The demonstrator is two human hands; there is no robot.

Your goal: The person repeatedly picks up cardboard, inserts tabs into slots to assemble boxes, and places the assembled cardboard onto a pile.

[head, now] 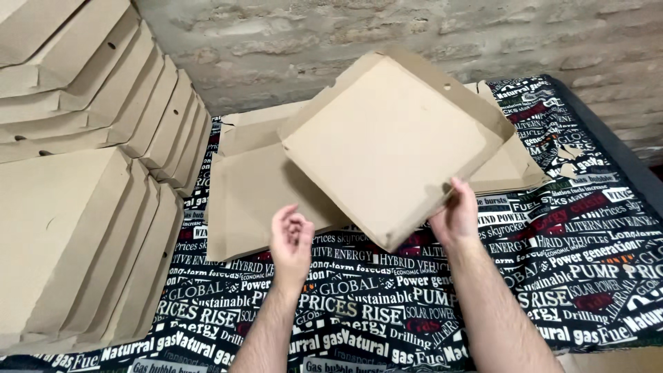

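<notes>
Right hand [456, 217] with its grip pinching the lower edge of a tilted, half-folded cardboard pizza box [387, 141], left hand [291, 238] empty, fingers loosely curled, just beside it, flat box blanks [242, 193] beneath on the print-covered surface [587, 276], folded box stacks [76, 207] at left.

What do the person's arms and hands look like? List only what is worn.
Nothing is worn. The left hand and right hand are bare, with no gloves, rings or watch in sight. Both forearms are bare too, with no sleeves reaching into view.
</notes>
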